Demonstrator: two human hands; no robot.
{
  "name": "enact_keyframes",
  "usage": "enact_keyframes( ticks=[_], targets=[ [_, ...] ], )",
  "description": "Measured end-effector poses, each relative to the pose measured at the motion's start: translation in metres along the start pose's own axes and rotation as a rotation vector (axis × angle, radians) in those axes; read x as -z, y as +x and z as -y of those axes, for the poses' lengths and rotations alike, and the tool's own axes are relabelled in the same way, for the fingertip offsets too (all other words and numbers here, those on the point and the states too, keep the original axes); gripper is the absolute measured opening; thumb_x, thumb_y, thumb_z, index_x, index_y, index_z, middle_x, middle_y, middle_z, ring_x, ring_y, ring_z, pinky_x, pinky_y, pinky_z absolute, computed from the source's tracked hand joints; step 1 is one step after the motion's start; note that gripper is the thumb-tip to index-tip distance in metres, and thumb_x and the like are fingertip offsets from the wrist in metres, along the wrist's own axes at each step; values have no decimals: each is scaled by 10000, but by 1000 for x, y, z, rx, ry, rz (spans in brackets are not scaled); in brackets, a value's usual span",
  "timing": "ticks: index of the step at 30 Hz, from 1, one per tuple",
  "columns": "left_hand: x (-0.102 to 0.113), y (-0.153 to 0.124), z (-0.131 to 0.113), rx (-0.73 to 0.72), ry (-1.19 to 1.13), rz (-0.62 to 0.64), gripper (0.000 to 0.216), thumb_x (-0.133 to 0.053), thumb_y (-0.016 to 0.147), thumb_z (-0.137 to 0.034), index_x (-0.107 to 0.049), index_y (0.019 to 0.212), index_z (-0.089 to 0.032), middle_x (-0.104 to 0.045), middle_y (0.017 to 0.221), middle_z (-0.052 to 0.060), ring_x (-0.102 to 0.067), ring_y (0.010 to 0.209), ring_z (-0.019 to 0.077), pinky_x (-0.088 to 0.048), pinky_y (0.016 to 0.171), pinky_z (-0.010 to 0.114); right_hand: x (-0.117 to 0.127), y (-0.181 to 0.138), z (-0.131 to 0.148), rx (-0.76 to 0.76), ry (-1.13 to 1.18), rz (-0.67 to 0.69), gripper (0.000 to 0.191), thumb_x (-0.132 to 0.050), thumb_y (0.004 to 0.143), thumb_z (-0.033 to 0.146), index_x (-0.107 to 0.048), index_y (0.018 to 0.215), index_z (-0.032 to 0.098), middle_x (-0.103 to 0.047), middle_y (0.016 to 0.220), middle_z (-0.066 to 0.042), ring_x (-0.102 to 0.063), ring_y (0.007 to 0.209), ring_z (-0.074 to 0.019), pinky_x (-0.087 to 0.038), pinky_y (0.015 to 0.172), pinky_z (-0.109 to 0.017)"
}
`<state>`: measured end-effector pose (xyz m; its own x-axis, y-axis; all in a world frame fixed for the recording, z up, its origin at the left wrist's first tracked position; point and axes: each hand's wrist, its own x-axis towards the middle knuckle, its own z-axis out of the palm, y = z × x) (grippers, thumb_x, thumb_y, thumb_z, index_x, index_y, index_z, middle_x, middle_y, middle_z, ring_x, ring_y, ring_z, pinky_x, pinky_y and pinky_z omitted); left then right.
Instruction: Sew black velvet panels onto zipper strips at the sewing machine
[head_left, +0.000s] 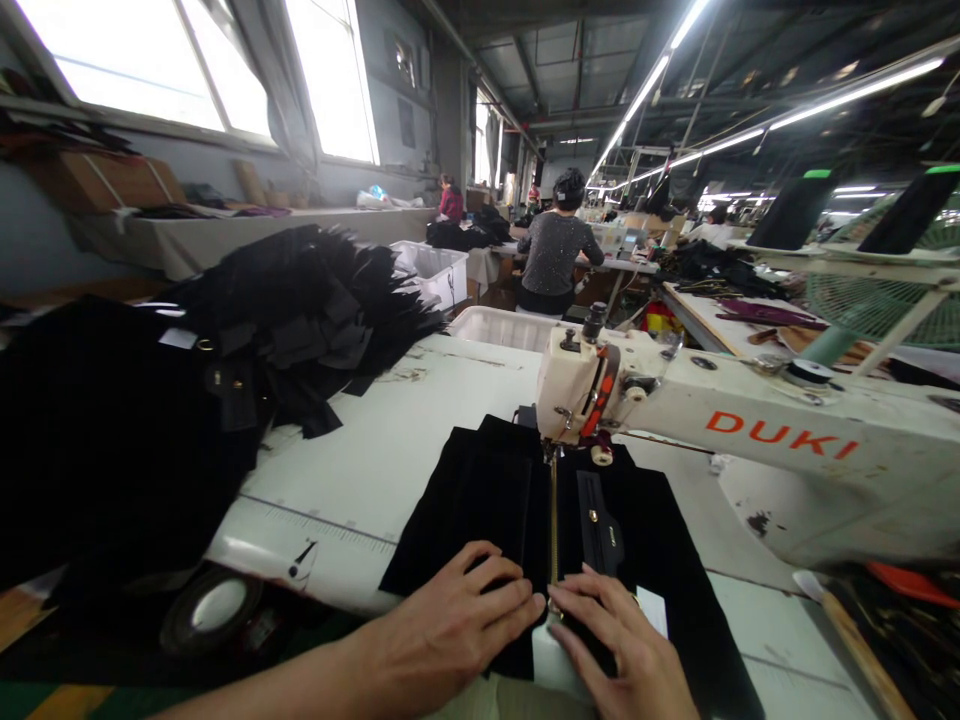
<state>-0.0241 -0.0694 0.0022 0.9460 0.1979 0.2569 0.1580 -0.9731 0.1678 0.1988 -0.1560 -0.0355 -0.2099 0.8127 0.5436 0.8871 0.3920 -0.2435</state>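
A black fabric piece (480,500) lies on the sewing machine bed, its far part under the needle area of the machine head (577,385). A gold-toothed zipper (554,520) runs down its middle from the presser foot towards me. My left hand (469,620) rests on the fabric left of the zipper, fingers stretched out and slightly bent. At the zipper's near end, my right hand (626,640) has its thumb and fingertips closed round the zipper. A black strip with gold hardware (596,520) sits right of the zipper. A white tag (651,610) shows beside my right hand.
A big heap of black fabric pieces (300,300) covers the table's left side. The machine arm (750,430) reaches in from the right. White plastic bins (502,325) stand behind the table. A person (559,250) sits with their back to me further off.
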Motion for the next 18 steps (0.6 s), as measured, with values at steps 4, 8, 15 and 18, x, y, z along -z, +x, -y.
enact_keyframes(
  ticks=[4, 8, 15, 18],
  targets=[
    [10, 4, -2, -38, 69, 19, 380, -449, 985, -71, -468, 1364, -77, -652, 1149, 120, -556, 1093, 252, -392, 1034, 438, 8, 1, -3, 67, -107, -77, 299, -467, 994, 380, -623, 1191, 218, -697, 1093, -73, -694, 1008, -209, -601, 837, -298],
    [16, 8, -2, -33, 60, 53, 357, -459, 984, -87, -493, 1339, -94, -640, 1151, 118, -566, 1068, 250, -409, 1015, 420, 7, -1, -5, 143, -120, -41, 255, -452, 998, 277, -635, 1167, 228, -714, 1004, -44, -698, 990, -205, -591, 879, -331],
    [24, 9, 9, -55, 28, 131, 427, -498, 927, -56, -495, 1350, -120, -485, 1441, 189, -470, 1305, 306, -400, 1050, 447, 2, -2, -14, 163, -174, 48, 287, -449, 1001, 308, -633, 1191, 197, -702, 1054, -88, -699, 977, -193, -597, 815, -256],
    [25, 8, 17, -80, -58, 129, 476, -531, 903, -69, -491, 1373, -129, -482, 1439, 224, -462, 1334, 324, -402, 1055, 486, -7, 1, -27, 256, -233, 21, 307, -461, 1000, 312, -635, 1214, 177, -712, 1104, -96, -706, 971, -193, -599, 795, -242]
  ],
)
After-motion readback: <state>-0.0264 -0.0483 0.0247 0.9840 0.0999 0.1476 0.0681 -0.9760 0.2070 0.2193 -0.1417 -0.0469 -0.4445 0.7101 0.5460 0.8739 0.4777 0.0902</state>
